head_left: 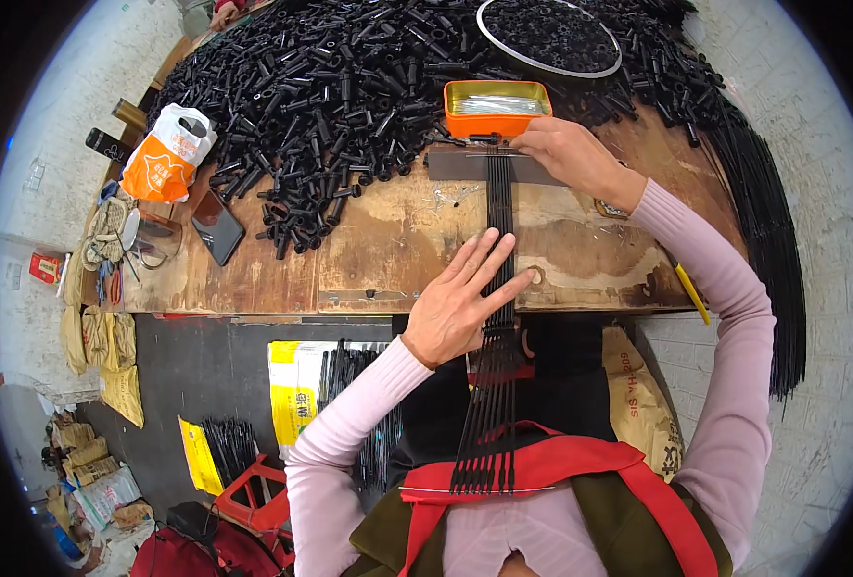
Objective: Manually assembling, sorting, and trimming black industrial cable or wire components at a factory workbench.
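We see our left hand (465,298) lying flat and open, fingers spread, pressing down on a row of thin black rods (496,317) that run side by side from the wooden workbench (388,250) over its near edge toward our lap. Our right hand (569,154) rests at the far end of the rods, fingers curled down onto their tips where they meet a dark flat block (465,165); we cannot tell whether it pinches anything there. Just beyond the block sits an orange tray (496,108) holding shiny metal pins. A large heap of short black plastic tubes (320,106) covers the back of the bench, with a metal ring (548,37) lying on it. To the left lie a dark phone (217,227) and an orange-and-white bag (166,152). More long black rods (768,231) hang off the bench's right side.
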The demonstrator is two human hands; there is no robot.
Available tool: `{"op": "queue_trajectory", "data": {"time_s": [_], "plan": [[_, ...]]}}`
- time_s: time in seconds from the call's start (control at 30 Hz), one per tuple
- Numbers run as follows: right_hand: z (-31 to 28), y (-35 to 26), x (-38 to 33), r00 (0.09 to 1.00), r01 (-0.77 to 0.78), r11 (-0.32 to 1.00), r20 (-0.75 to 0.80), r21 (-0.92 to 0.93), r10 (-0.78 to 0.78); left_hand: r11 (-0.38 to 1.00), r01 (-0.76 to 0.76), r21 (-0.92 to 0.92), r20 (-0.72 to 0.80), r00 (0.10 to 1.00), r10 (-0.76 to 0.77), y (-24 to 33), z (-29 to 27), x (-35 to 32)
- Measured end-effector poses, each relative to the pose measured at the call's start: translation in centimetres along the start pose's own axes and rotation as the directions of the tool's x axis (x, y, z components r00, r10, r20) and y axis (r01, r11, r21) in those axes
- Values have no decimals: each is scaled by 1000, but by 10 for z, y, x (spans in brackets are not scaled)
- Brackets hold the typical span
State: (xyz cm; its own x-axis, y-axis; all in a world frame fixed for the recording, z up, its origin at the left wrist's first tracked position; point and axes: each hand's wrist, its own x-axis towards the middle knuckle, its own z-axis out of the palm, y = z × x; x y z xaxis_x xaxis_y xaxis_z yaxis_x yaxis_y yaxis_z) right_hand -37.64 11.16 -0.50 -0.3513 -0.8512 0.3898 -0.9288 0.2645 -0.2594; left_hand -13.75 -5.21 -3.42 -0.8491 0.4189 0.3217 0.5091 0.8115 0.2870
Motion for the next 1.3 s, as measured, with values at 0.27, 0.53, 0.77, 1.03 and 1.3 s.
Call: {"op": "queue_trajectory", "data": {"time_s": [0.27,0.53,0.77,1.03,1.3], "plan": [[0,-1,-1,999,-28,998,17,48,27,1000,3,-13,2,1000,-3,0,1,-1],[1,-1,-1,1000,-5,1000,18,19,4,1000,5,-16,0,1000,-5,-1,2,0],[2,0,-1,1000,-4,999,-1,39,4,1000,2,18,5,1000,-2,-1,3,0],[-3,2,6,999,10,999,33,43,-11,1000,8,8,21,1000,-8,0,0,2],[6,5,3,997,71,997,-14,18,-71,1000,8,4,22,1000,-8,0,0,1]]}}
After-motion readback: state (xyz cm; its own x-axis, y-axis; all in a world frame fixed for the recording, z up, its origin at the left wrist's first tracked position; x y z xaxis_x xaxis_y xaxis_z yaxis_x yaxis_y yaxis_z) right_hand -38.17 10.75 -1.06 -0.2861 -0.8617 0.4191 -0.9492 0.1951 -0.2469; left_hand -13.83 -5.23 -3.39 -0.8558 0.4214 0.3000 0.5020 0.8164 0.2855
